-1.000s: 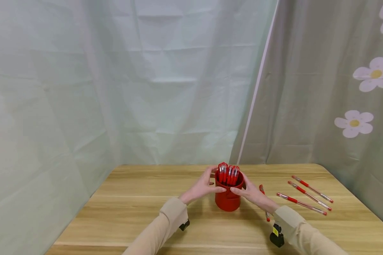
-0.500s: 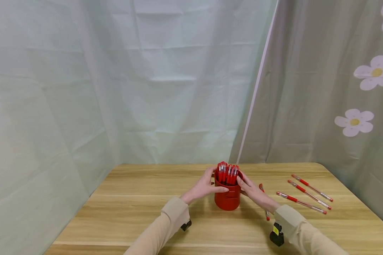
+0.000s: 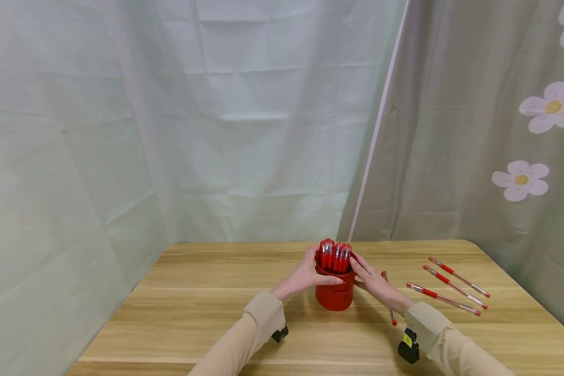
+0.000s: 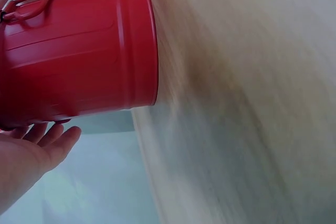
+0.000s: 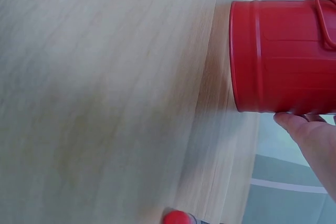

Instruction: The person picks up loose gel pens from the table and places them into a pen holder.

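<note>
A red metal bucket point(image 3: 335, 302) stands upright between both hands, packed with several red-capped pens point(image 3: 336, 257). My left hand point(image 3: 304, 275) grips its left side, thumb across the front below the rim and fingers round the back. On the other side, my right hand point(image 3: 375, 281) holds the bucket with the thumb up at the rim and the fingers lower along the wall. A wire loop handle point(image 4: 39, 9) shows on its front in the left wrist view. In the right wrist view, fingers point(image 5: 296, 124) lie against the bucket's wall.
One red pen point(image 3: 392, 315) lies beside the right forearm. Farther right, three more pens lie slanting: a back one point(image 3: 460, 278), a middle one point(image 3: 456, 288) and a front one point(image 3: 444, 299). Curtains point(image 3: 263, 130) hang behind the wooden table point(image 3: 192, 313).
My right thumb has moved from the bucket's front up to its right rim. My left thumb has slid farther right across the front. The bucket has shifted very slightly left.
</note>
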### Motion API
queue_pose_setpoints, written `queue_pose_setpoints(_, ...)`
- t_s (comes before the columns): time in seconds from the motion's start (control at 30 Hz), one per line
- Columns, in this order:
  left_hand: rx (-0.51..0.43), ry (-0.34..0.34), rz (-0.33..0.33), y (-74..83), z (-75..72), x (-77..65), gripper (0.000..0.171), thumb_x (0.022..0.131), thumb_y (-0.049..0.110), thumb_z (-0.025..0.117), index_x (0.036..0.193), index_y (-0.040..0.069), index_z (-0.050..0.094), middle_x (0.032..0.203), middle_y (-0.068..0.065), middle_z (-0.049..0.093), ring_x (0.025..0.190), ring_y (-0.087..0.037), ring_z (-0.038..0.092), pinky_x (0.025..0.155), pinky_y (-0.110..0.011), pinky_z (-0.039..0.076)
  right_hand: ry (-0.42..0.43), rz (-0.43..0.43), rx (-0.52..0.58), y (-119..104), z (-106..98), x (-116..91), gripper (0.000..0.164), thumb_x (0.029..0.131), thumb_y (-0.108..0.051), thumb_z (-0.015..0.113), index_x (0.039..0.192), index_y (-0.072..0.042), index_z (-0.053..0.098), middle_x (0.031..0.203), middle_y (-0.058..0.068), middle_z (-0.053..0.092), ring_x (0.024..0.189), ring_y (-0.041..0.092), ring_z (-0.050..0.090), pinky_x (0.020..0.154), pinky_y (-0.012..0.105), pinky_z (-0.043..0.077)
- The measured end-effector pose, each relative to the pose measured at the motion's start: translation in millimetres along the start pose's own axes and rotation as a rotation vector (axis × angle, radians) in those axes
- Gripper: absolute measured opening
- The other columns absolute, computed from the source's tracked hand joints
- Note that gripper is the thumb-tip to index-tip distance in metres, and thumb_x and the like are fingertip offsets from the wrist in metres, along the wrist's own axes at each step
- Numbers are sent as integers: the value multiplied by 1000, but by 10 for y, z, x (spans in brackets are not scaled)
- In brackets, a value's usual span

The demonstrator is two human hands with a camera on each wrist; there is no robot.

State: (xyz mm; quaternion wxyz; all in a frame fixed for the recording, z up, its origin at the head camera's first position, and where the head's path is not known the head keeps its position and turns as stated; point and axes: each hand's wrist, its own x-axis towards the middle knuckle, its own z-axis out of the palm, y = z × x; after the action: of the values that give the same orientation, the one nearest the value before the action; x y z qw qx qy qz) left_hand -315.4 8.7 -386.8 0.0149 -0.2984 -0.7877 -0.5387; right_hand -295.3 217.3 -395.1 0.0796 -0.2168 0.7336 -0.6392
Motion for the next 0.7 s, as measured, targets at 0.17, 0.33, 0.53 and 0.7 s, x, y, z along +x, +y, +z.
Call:
queue_pose_setpoints(0.17,-81,-12,52,-30,48,47,79,71,21,79,132,8,30,121,-4,41,104,-18,47,83,-32,42,3,23,23,6,-17,-3,60,100,-34,29,143,0,6,144,23,11,129,36,15,96,47,25)
queue_pose_setpoints(0.33,-111,9,13,-34,69,56,81,70,22,79,132,10,29,120,-1,43,103,-15,48,83,-31,42,6,34,74,26,-26,7,63,99,-37,28,142,2,4,145,24,8,130,37,12,97,47,23)
queue_pose_setpoints(0.53,-114,32,-8,-35,91,56,81,69,20,80,131,9,30,119,-1,45,103,-15,49,84,-32,41,-11,11,169,48,-33,9,60,100,-34,26,141,3,2,144,25,5,129,40,10,98,49,20)
queue_pose_setpoints(0.7,-135,45,3,-28,102,69,79,68,15,80,130,5,31,120,-6,45,103,-19,50,84,-34,42,-32,-4,226,51,-49,21,60,100,-35,26,141,2,3,144,25,7,129,40,11,98,49,20)
